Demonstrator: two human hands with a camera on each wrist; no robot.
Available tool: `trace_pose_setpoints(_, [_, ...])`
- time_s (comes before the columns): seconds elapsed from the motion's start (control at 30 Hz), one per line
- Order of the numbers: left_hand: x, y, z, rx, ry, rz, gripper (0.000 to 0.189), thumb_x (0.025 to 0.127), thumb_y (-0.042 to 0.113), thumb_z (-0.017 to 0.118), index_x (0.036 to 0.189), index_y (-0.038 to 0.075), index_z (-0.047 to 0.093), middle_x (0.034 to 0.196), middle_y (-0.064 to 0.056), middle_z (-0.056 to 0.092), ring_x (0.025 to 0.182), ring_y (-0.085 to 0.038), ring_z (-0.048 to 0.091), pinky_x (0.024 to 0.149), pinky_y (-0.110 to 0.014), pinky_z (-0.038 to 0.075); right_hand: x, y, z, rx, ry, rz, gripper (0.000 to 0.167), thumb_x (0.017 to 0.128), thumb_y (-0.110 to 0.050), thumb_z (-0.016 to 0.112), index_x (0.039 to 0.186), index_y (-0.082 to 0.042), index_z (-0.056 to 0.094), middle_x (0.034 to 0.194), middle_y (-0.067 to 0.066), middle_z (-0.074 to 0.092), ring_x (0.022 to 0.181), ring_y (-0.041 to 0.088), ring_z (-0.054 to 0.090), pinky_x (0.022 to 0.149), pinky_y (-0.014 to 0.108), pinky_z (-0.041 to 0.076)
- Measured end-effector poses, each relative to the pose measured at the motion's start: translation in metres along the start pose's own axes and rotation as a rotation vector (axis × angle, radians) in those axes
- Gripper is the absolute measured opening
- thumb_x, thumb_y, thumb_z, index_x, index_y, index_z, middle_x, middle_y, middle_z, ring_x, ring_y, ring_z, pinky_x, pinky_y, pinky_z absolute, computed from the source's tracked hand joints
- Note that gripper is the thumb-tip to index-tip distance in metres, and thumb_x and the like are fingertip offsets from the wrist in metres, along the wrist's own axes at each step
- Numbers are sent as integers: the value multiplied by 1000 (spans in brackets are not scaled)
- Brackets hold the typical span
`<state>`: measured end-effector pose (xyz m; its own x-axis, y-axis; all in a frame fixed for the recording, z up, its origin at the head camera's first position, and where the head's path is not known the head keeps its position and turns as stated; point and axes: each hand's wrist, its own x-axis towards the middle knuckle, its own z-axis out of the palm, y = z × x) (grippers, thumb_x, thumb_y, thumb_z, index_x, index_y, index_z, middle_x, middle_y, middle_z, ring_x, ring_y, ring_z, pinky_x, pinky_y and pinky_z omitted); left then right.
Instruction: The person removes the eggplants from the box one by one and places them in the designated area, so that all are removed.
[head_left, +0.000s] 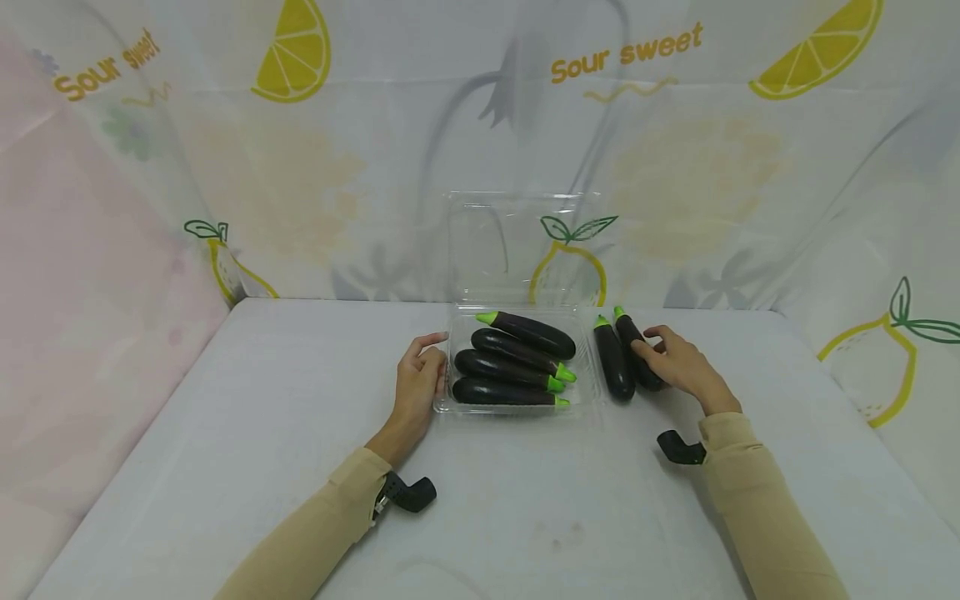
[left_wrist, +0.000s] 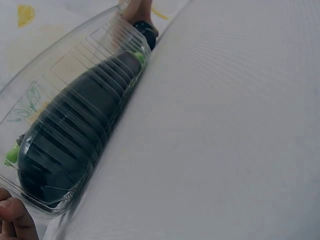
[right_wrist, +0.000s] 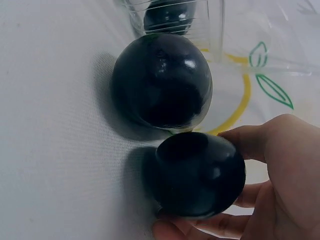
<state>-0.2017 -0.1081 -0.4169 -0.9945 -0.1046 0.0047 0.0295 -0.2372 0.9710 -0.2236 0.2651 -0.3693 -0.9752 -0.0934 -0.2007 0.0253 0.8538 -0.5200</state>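
A clear plastic clamshell box point(head_left: 517, 410) stands on the table with its lid point(head_left: 495, 250) raised behind it. Several dark eggplants point(head_left: 502, 392) with green stem ends lie side by side in it. My left hand point(head_left: 420, 375) holds the box at its left rim, fingers bent; the left wrist view shows fingertips point(left_wrist: 17, 215) at the box's corner. To the right of the box lies a loose eggplant point(head_left: 615, 362). Beside it, my right hand point(head_left: 682, 367) grips another eggplant point(right_wrist: 200, 175), thumb on one side and fingers on the other, close over the table.
The white-covered table point(head_left: 525, 517) runs back to a hanging cloth point(head_left: 405, 167) printed with lemons and lettering. The raised lid stands in front of that cloth. Black wrist devices point(head_left: 412, 493) stick out from both sleeves.
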Motion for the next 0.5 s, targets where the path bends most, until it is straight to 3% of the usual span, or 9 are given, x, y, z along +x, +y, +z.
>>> trace_pose_setpoints(0.1, [1, 0, -1, -10, -12, -6, 34, 89, -3, 45, 122, 0, 51, 53, 8, 41, 42, -5, 33, 41, -18, 26, 0, 0, 0, 6, 5, -11, 68, 97, -51, 33, 142, 0, 31, 129, 33, 48, 110, 46, 53, 79, 46, 49])
trace_pose_setpoints(0.33, [0, -1, 0, 10, 6, 15, 33, 88, -2, 45, 119, 3, 53, 53, 9, 40, 42, -3, 31, 41, -17, 25, 0, 0, 0, 60, 0, -18, 66, 98, -48, 33, 142, 1, 31, 128, 33, 48, 99, 38, 60, 66, 33, 54])
trace_pose_setpoints(0.5, [0, -2, 1, 22, 10, 38, 33, 87, 0, 45, 119, 4, 53, 54, 10, 39, 42, -3, 30, 41, -17, 25, -1, 0, -1, 73, 1, -29, 64, 99, -46, 34, 141, 3, 30, 128, 34, 46, 97, 38, 60, 65, 33, 55])
